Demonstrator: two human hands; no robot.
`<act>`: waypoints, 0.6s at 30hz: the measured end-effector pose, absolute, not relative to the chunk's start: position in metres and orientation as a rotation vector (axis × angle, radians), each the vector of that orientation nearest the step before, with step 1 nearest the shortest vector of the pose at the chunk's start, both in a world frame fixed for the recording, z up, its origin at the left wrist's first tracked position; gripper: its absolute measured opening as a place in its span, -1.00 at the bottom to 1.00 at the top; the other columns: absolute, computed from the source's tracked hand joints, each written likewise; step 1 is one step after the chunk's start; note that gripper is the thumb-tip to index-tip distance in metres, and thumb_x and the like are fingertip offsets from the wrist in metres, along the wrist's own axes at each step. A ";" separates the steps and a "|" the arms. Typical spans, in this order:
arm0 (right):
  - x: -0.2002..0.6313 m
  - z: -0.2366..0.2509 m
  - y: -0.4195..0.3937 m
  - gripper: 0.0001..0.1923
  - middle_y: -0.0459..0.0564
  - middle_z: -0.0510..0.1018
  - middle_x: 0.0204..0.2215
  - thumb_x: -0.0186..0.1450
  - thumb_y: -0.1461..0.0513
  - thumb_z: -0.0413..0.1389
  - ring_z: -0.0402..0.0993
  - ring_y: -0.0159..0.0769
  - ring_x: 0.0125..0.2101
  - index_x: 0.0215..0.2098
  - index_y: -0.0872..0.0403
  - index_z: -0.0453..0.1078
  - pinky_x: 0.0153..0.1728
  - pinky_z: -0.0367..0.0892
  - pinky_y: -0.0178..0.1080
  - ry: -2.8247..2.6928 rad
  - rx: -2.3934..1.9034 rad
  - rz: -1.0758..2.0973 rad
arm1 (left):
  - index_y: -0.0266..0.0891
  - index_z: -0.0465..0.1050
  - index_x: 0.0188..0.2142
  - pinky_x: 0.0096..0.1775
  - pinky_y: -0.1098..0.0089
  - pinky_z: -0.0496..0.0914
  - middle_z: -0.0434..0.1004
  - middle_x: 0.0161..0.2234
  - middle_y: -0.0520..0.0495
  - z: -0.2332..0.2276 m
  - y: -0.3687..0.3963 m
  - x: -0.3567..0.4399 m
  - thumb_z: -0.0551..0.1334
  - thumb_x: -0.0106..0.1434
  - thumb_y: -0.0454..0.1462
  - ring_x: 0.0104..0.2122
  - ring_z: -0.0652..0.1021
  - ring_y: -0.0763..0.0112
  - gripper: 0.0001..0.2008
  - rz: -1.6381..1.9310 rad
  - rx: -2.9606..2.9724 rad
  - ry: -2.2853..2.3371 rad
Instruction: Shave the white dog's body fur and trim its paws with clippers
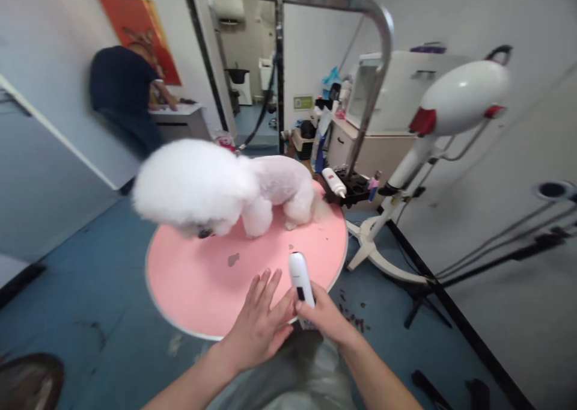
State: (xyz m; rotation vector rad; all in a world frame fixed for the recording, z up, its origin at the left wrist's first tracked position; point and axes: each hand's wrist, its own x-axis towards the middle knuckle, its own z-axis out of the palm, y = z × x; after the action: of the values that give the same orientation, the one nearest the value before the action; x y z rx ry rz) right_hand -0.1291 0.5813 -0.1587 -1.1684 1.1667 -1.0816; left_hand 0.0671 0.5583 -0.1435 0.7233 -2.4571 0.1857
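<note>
A white pet hair clipper [300,272] stands upright in my right hand [322,314], whose fingers wrap its lower half. My left hand [259,320] is just left of it, fingers stretched out above the near edge of the round pink grooming table [193,296]. One of its fingers reaches close to the clipper; I cannot tell if they touch. Beyond my hands a white dog [193,181] with a large fluffy head stands on the table. Its head hangs toward the left side, and its body is trimmed short.
A metal grooming arm [333,0] rises over the table's far right, with a black tool tray [356,187] and a white bottle [334,183] at its base. A white stand dryer [464,97] is at right. Back left, a person [121,91] bends over a counter.
</note>
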 end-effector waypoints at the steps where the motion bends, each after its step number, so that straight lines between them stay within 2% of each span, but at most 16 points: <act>1: -0.115 -0.161 0.579 -0.81 -0.15 0.41 -0.48 0.04 0.19 0.17 0.26 -0.37 -0.47 -0.36 0.05 0.34 -0.42 0.23 -0.29 1.117 -1.248 -0.996 | -0.26 0.13 0.23 0.18 -0.04 0.05 0.05 0.27 -0.38 -0.143 0.562 0.075 0.16 0.24 -0.23 0.30 -0.01 -0.12 -0.43 0.261 0.748 -2.508; 4: -0.077 -0.163 0.576 -0.89 -0.20 0.33 -0.59 -0.03 0.27 0.16 0.15 -0.42 -0.54 -0.51 0.05 0.31 -0.55 0.10 -0.35 0.998 -1.417 -0.630 | -0.26 0.24 0.18 0.19 0.06 0.05 0.28 0.18 -0.26 -0.140 0.574 0.097 0.09 0.30 -0.19 0.21 0.20 0.03 -0.53 0.350 0.841 -2.657; 7: -0.050 -0.150 0.571 -0.93 -0.18 0.38 -0.58 0.02 0.26 0.13 0.20 -0.41 -0.54 -0.48 0.07 0.34 -0.56 0.11 -0.35 0.913 -1.600 -0.307 | -0.34 0.36 0.06 0.01 0.17 0.28 0.52 -0.13 -0.22 -0.138 0.581 0.121 0.07 0.30 -0.29 -0.12 0.48 0.21 -0.64 0.209 1.008 -2.828; 9: -0.035 -0.137 0.562 -0.84 -0.12 0.50 -0.45 0.08 0.24 0.13 0.33 -0.34 -0.47 -0.34 0.08 0.40 -0.45 0.24 -0.32 0.793 -1.741 -0.166 | -0.38 0.40 -0.05 -0.19 0.21 0.36 0.52 -0.28 -0.19 -0.137 0.582 0.142 0.15 0.25 -0.24 -0.29 0.50 0.23 -0.68 -0.003 1.139 -2.908; 12: -0.016 -0.134 0.538 -0.61 0.03 0.57 -0.15 0.18 0.14 0.09 0.48 -0.15 -0.19 -0.04 0.08 0.38 -0.17 0.37 -0.19 0.748 -1.809 -0.112 | -0.33 0.41 -0.14 -0.29 0.24 0.36 0.51 -0.25 -0.17 -0.140 0.575 0.187 0.20 0.19 -0.05 -0.28 0.51 0.17 -0.60 -0.303 1.375 -2.780; 15: 0.000 -0.165 0.506 -0.42 0.19 0.34 0.18 0.29 0.00 -0.09 0.32 -0.03 0.14 0.19 0.11 0.16 0.12 0.26 -0.04 1.133 -1.829 -0.293 | -0.25 0.42 -0.19 -0.28 0.31 0.31 0.52 -0.24 -0.12 -0.146 0.565 0.254 0.22 0.14 0.02 -0.28 0.52 0.21 -0.59 -0.534 1.708 -2.392; 16: 0.004 -0.180 0.495 -0.35 0.22 0.27 0.22 0.26 -0.05 -0.05 0.25 0.02 0.20 0.22 0.12 0.13 0.16 0.21 0.00 1.226 -1.904 -0.275 | -0.24 0.42 -0.22 -0.30 0.34 0.29 0.52 -0.26 -0.09 -0.148 0.563 0.279 0.25 0.10 -0.01 -0.29 0.51 0.25 -0.62 -0.604 1.817 -2.226; 18: 0.014 -0.205 0.478 -0.26 0.30 0.34 0.17 0.12 -0.11 0.10 0.25 0.18 0.18 0.15 0.12 0.24 0.15 0.21 0.10 1.327 -2.093 -0.157 | -0.24 0.41 -0.29 -0.33 0.40 0.23 0.51 -0.31 -0.05 -0.146 0.566 0.331 0.29 0.06 -0.10 -0.33 0.49 0.32 -0.71 -0.725 1.993 -1.872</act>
State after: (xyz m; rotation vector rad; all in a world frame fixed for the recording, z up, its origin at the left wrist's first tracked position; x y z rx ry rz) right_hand 0.0137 0.4775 -0.2051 -2.0935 1.3269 -0.1571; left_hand 0.3314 0.5658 -0.1464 1.9927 -1.8716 -0.7247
